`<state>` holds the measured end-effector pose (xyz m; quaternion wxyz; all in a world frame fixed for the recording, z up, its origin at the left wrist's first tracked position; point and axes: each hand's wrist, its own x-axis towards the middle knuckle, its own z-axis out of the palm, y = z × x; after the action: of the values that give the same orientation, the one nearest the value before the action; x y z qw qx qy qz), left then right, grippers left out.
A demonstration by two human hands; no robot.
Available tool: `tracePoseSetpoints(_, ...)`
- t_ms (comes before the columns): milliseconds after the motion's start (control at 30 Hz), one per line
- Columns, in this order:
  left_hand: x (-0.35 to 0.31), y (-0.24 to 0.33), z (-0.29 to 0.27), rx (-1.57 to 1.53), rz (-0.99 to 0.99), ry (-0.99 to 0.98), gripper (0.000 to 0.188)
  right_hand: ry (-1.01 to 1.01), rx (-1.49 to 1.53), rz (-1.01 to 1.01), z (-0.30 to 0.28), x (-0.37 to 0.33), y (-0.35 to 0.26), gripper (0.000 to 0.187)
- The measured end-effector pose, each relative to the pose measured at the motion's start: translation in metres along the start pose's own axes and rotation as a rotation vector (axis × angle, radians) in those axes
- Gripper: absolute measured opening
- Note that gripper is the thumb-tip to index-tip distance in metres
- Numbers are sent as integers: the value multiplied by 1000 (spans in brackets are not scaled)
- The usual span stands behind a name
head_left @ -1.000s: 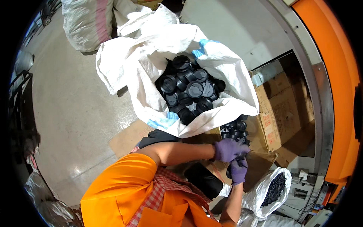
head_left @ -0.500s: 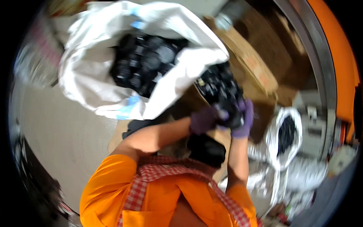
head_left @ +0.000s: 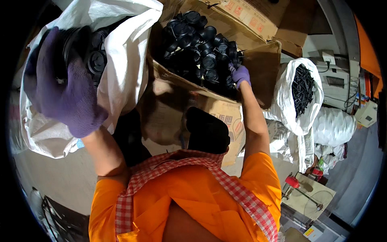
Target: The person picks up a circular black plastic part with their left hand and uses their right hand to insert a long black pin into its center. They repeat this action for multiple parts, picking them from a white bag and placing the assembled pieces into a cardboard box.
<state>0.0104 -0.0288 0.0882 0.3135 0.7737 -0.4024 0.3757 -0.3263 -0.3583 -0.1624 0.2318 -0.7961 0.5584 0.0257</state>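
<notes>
My left hand (head_left: 70, 90), in a purple knitted glove, is raised over the open white woven sack (head_left: 129, 44) at the left. Its fingers and thumb curl around a stack of black round plastic parts (head_left: 74, 44), partly blurred. More such parts (head_left: 96, 61) lie in the sack behind it. My right hand (head_left: 240, 74), gloved the same way, reaches into a cardboard box (head_left: 260, 76). Its fingers close on a black round part (head_left: 232, 52) at the right edge of a heap of black round plastic parts (head_left: 201, 44). The right fingertips are partly hidden.
Another white sack (head_left: 282, 97), holding thin black plastic pieces (head_left: 303, 88), stands right of the box. Flattened cardboard (head_left: 161, 115) lies under the box's near side. Further right are a white bundle (head_left: 332, 125) and a small fan with a red part (head_left: 292, 181).
My hands were together holding black parts above the box. Now they are apart, the left over the sack and the right in the heap. The view has shifted to the right.
</notes>
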Motion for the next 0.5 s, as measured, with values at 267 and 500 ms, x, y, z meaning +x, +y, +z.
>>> tracePoseSetpoints(267, -52, 113, 48, -645, 92, -493, 36, -734, -541, -194, 87, 31, 12, 38)
tracePoseSetpoints(500, -96, 130, 82, -754, 1, -782, 35, -589, -704, -329, 108, 12, 7, 35)
